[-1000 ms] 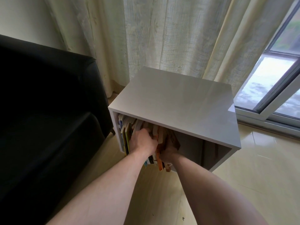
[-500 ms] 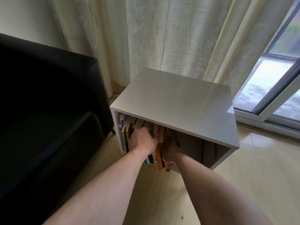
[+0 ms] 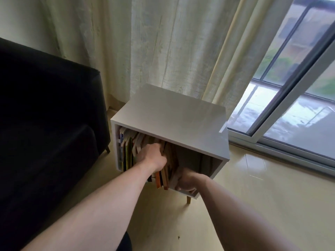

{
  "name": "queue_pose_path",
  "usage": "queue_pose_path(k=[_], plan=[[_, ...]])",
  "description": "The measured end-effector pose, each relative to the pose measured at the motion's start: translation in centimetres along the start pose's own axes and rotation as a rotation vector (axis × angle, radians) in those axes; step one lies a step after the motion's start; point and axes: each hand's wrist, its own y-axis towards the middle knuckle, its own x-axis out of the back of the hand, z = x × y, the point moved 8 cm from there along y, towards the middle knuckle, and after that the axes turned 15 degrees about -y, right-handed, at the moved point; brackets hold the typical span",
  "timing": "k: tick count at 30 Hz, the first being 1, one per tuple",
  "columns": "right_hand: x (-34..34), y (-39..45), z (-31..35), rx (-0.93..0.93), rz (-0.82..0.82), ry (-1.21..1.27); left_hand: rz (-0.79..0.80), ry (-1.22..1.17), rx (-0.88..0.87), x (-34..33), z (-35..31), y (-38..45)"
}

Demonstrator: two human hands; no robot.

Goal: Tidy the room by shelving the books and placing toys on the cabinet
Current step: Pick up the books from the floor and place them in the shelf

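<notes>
White cabinet [image 3: 174, 120]: open-fronted box on short wooden legs, standing on the tiled floor, glossy flat top. Interior is a single open shelf compartment. Books [image 3: 126, 153] stand upright in a row, packed against the left wall, spines and edges facing out; some lean rightward. Colours visible: blue, yellow-green, cream, brown. At the right end of the row, an orange book [image 3: 158, 179] and brown neighbours stick out past the shelf's front edge. Right part of the compartment holds no books.
</notes>
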Motion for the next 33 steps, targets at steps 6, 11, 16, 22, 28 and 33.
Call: queue_pose_path(k=[6,11,16,22,28,33], plan=[[1.2,-6.9,-3.6,-0.001,-0.041,0.162,0.222,-0.025,-0.057,-2.8,-1.6,-2.8],[0.5,-13.6,-8.8,-0.080,-0.078,0.356,0.409,0.046,-0.191,-6.3,-5.7,-6.9],[-3.5,-18.8,-15.1,-0.175,-0.140,0.447,0.502,0.056,-0.312,-8.7,-10.9,-11.6],[-12.2,-22.3,-23.0,-0.356,-0.143,0.527,0.656,-0.014,-0.409,-12.1,-18.0,-17.9],[-26.8,-23.8,-29.9,-0.594,-0.030,0.698,0.773,0.161,-0.497,-20.7,-21.5,-24.0],[-38.3,-27.2,-32.5,-0.848,0.052,0.749,0.843,0.483,-0.531,-24.6,-17.6,-25.4]])
